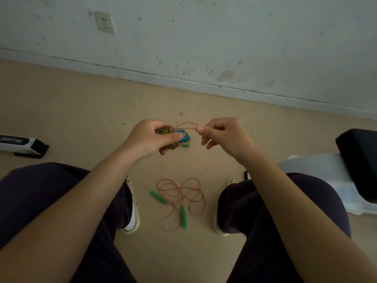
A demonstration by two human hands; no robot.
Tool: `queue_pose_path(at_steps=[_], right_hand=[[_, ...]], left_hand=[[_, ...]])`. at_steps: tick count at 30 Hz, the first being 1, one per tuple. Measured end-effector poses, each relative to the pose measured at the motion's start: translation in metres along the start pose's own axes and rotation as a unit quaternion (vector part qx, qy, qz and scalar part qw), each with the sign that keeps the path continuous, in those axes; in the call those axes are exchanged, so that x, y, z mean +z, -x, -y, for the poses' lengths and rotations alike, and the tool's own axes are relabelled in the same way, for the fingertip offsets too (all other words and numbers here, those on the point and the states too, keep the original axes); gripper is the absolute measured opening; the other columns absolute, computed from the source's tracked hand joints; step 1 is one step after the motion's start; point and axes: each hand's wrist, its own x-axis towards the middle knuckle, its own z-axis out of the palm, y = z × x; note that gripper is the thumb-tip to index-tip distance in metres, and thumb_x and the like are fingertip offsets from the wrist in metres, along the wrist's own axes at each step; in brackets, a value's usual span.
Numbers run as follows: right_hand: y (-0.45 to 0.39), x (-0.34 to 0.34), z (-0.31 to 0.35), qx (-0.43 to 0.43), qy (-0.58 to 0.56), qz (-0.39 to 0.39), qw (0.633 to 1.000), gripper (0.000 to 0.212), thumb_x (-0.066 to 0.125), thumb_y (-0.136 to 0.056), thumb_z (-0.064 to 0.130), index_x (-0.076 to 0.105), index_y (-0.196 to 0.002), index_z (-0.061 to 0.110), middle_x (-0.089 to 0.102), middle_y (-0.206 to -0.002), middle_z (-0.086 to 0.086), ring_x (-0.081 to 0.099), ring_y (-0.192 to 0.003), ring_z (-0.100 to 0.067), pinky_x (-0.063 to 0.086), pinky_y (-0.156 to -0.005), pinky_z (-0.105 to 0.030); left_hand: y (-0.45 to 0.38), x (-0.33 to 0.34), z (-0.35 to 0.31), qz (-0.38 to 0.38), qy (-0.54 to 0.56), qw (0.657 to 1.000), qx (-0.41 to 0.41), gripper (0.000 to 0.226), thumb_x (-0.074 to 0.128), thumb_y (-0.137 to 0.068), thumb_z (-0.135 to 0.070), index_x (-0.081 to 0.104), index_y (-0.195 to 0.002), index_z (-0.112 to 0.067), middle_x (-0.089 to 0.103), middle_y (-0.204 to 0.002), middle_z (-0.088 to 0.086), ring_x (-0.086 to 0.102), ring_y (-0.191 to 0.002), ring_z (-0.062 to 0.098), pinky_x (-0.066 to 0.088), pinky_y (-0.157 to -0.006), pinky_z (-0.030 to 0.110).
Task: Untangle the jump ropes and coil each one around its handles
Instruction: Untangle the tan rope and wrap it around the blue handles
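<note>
Rope [186,124] pinched between right fingertips [201,129]

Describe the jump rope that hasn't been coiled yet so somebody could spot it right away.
Look at the tan floor between the seated person's two shoes. The red jump rope lies there in loose, overlapping loops with two green handles. Unlike the yellowish rope gripped in the left hand, it is uncoiled and untouched.

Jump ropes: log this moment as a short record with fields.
left hand: grips the tan rope bundle, coiled around blue and green handles
right hand: pinches that rope's free end
red rope: loose on the floor between the shoes, not coiled
green handles: lie on the floor, apart
coiling: tan rope nearly done, red not begun
</note>
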Motion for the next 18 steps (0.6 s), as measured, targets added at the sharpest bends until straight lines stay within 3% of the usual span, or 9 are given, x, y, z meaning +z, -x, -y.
queue_pose_path(at_steps=[5,8,12,15,18], right_hand=[[-0.001,-0.0045,0.0031,-0.019,-0.054,0.008,0.998,0.012,0.075,-0.083,0.019,0.069,-0.091,0.014,0.068,-0.076,-0.007,0.067,-0.069,-0.03,0.059,-0.064,-0.036],[-0.0004,-0.0066,0.0026,-0.007,-0.034,0.022,0.999,0.03,0.077,-0.083,0.015,0.065,-0.11,0.014,0.068,-0.08,-0.009,0.068,-0.07,-0.029,0.061,-0.066,-0.036],[0.0012,-0.0054,0.0051,0.046,0.035,0.083,0.995,0.013,0.077,-0.081,0.008,0.072,-0.093,0.007,0.069,-0.072,-0.005,0.066,-0.066,-0.019,0.06,-0.067,-0.029],[0.0012,-0.004,0.0045,0.071,0.075,0.091,0.99,0.017,0.08,-0.079,0.011,0.072,-0.091,0.003,0.07,-0.074,-0.008,0.066,-0.067,-0.017,0.06,-0.068,-0.027],[0.0009,-0.0063,0.0045,0.07,0.142,0.089,0.983,0.019,0.083,-0.076,0.022,0.073,-0.088,0.012,0.068,-0.074,0.0,0.06,-0.064,-0.008,0.055,-0.065,-0.024]], left_hand=[[0.0009,-0.0046,-0.0022,-0.025,0.033,0.999,-0.015,0.03,0.08,-0.08,-0.04,0.075,-0.1,-0.018,0.074,-0.076,0.008,0.062,-0.053,0.014,0.036,-0.037,0.017],[0.0021,-0.004,-0.0036,-0.017,0.04,0.999,-0.02,0.033,0.08,-0.079,-0.043,0.074,-0.101,-0.02,0.075,-0.078,0.007,0.063,-0.054,0.013,0.037,-0.039,0.02],[0.0026,-0.0038,-0.0043,-0.021,0.05,0.998,-0.018,0.029,0.081,-0.077,-0.045,0.075,-0.095,-0.024,0.075,-0.078,0.007,0.063,-0.054,0.013,0.037,-0.04,0.019],[0.0023,-0.0017,-0.0046,-0.027,0.052,0.998,-0.013,0.027,0.082,-0.078,-0.04,0.075,-0.095,-0.021,0.073,-0.075,0.008,0.061,-0.053,0.014,0.035,-0.038,0.015],[0.0032,-0.0002,-0.0049,-0.025,0.049,0.998,-0.014,0.027,0.082,-0.079,-0.038,0.075,-0.097,-0.019,0.071,-0.068,0.001,0.06,-0.051,0.013,0.035,-0.038,0.014]])
